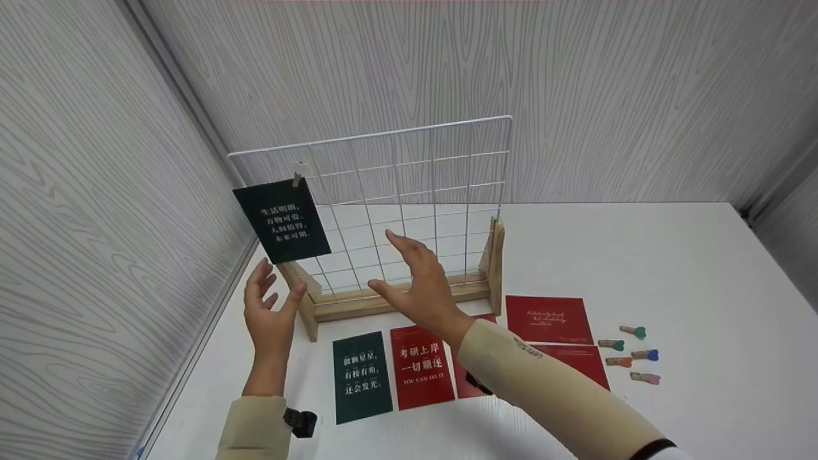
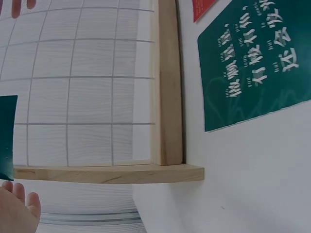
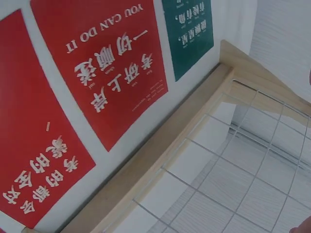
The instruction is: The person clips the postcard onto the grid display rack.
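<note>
A dark green card [image 1: 284, 220] with white lettering hangs tilted on the upper left of a white wire grid [image 1: 402, 185], held by a small wooden clothespin [image 1: 296, 181]. Just below the card's lower edge is my left hand [image 1: 271, 319], fingers loosely bent and thumb apart; the left wrist view shows its fingertips close under the green card [image 2: 7, 138], and I cannot tell whether they touch. My right hand [image 1: 423, 287] is raised before the grid's middle, thumb and fingers spread, holding nothing. Only a sliver of it shows in the right wrist view.
The grid stands in a wooden base [image 1: 402, 300]. In front lie a green card [image 1: 362, 377] and a red card [image 1: 422, 370]; another red card [image 3: 39, 131] is partly behind my right arm. Two more red cards [image 1: 549, 318] and several heart-topped clothespins [image 1: 632, 331] lie to the right.
</note>
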Demonstrator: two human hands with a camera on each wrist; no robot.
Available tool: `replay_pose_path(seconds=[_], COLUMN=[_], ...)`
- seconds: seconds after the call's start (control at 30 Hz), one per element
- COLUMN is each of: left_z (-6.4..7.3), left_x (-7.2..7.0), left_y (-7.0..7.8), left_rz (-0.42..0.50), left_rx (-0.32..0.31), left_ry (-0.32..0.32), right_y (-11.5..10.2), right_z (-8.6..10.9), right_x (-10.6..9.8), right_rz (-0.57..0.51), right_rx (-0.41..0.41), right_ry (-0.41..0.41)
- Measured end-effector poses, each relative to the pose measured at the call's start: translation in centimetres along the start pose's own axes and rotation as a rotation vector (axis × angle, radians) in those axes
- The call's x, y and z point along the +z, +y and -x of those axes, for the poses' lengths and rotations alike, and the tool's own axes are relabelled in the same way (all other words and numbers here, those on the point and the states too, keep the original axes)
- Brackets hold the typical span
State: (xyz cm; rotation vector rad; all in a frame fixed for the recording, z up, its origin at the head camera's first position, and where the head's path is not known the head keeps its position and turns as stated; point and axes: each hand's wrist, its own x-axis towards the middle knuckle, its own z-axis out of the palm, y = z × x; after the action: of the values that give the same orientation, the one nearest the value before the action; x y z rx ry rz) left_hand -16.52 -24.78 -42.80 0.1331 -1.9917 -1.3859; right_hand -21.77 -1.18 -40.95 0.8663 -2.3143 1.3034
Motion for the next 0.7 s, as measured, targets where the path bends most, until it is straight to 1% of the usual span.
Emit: replay_pose_path(seconds=[0.23, 0.47, 0.6, 0.7], left_z=[2.4, 4.7, 5.6, 6.0], left_x=[0.6, 1.3, 1.9, 2.2], left_y=[-1.7, -3.1, -3.7, -3.9], left_rz=[-0.007, -0.073, -0.095, -0.101], left_rx=[-0.054, -0.097, -0.115, -0.124], left_ry=[-0.039, -0.071, -0.103, -0.147], right_y=[1.7, 3.2, 3.8, 4.3], right_z=[2.2, 4.2, 5.3, 6.0], right_x=[-0.6, -1.2, -1.8, -2.2], right_rz=[0.043, 0.081, 0.082, 0.1], right_rx=[0.064, 0.151, 0.194, 0.213], right_ry=[-0.042, -0.063, -0.073, -0.08])
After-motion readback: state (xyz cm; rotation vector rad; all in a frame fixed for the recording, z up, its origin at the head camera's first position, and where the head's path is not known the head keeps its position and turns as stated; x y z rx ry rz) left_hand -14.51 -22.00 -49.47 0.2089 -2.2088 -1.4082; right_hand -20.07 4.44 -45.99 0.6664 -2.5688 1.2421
